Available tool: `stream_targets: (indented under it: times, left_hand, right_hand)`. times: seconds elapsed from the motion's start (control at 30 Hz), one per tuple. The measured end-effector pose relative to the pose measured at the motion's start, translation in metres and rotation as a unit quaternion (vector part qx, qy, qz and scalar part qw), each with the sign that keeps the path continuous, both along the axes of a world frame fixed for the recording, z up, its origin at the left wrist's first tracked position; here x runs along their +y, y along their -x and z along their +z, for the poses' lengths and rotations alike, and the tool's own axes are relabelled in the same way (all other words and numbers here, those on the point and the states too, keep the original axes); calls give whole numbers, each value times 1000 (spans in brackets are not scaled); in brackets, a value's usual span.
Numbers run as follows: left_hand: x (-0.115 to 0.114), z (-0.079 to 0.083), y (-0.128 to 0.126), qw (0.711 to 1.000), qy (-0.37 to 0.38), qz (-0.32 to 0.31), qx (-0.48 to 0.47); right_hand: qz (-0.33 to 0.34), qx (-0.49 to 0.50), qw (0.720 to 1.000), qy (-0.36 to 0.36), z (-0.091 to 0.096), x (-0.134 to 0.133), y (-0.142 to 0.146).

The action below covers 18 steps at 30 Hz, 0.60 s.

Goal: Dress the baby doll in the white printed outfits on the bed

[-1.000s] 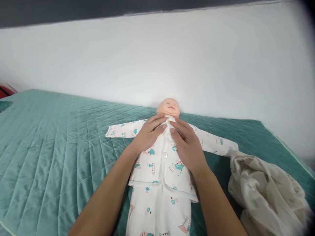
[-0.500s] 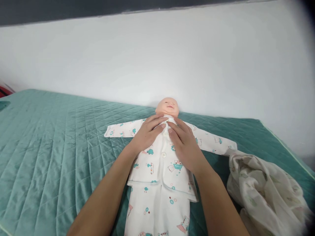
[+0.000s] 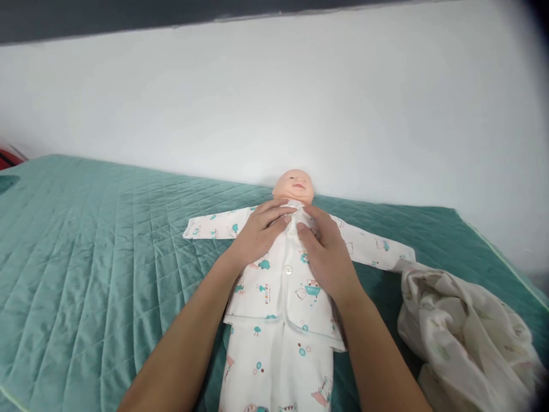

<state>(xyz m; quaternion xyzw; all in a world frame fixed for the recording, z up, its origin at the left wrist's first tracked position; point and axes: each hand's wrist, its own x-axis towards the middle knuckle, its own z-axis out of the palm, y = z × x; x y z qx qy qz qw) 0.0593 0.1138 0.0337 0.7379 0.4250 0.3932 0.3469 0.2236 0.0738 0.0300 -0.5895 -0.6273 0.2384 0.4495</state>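
Note:
A baby doll [image 3: 294, 186] lies on its back, dressed in a white printed shirt [image 3: 266, 292] and matching trousers [image 3: 278, 366]. My left hand [image 3: 261, 232] rests on the doll's chest at the viewer's left of the button row, palm down, fingers stretched toward the top button [image 3: 294, 210] below the collar. On the other side of the row, my right hand [image 3: 326, 246] touches the shirt, its index finger near the collar and its thumb lower and apart; its other fingers bend slightly. A lower button [image 3: 288, 269] shows between my wrists. Both sleeves spread outward.
A green quilted cover [image 3: 107, 257] lies beneath the doll. A crumpled white printed cloth [image 3: 463, 337] is heaped at the right, touching the end of a sleeve. Behind the doll's head rises a white wall [image 3: 274, 103]. Something red [image 3: 8, 159] shows at the far left edge.
My right hand has shifted slightly, its thumb and index finger drawing a little away from the button row. My left hand stays on the chest. The view has moved very slightly.

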Motion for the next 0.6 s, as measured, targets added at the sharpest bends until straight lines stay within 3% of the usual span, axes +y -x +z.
stream_targets:
  times: [0.37, 0.6]
  left_hand:
    - [1, 0, -1, 999, -27, -17, 8]
    - [0, -2, 0, 1000, -23, -13, 1]
  right_hand:
    - [52, -58, 997, -3, 2, 2, -5]
    - [103, -87, 990, -48, -1, 11, -13]
